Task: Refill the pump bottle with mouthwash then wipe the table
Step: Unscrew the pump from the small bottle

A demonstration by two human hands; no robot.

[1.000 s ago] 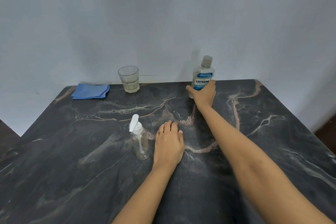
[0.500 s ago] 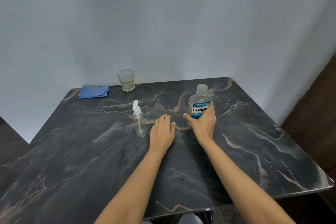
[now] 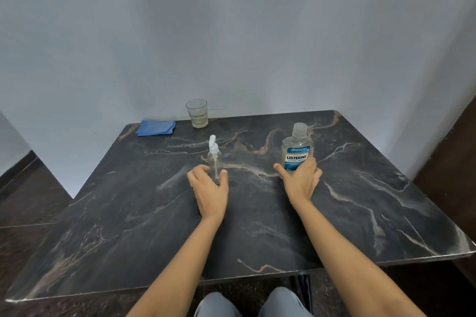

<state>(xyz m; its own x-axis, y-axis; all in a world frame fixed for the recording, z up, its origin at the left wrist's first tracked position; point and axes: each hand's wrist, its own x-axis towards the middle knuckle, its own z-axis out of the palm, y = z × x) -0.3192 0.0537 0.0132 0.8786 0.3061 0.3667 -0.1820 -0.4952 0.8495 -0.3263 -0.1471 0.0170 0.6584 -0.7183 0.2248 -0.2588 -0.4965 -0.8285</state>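
**Ana:** So, what sits at the far left of the dark marble bench [image 3: 386, 188]?

**Ben:** A folded blue cloth [image 3: 155, 128] lies at the back edge, near the wall. Just to its right stands a clear glass [image 3: 197, 113] with a little pale liquid in the bottom.

**Ana:** And nearer the person?

**Ben:** The small pump bottle [image 3: 214, 159] stands upright in the middle of the bench. It is clear, with a white pump on top, and it looks empty. The left hand [image 3: 210, 189] curls around its lower part, fingers on one side and thumb on the other, touching it.

**Ana:** What is on the right?

**Ben:** The mouthwash bottle [image 3: 296, 148] stands upright, well apart from the pump bottle. Its cap is on and its blue label faces the person. The right hand [image 3: 301, 180] is wrapped around its bottom half, holding it.

**Ana:** Anything lower down?

**Ben:** Both bare arms reach over the near edge, and the person's knees [image 3: 257, 304] show below it.
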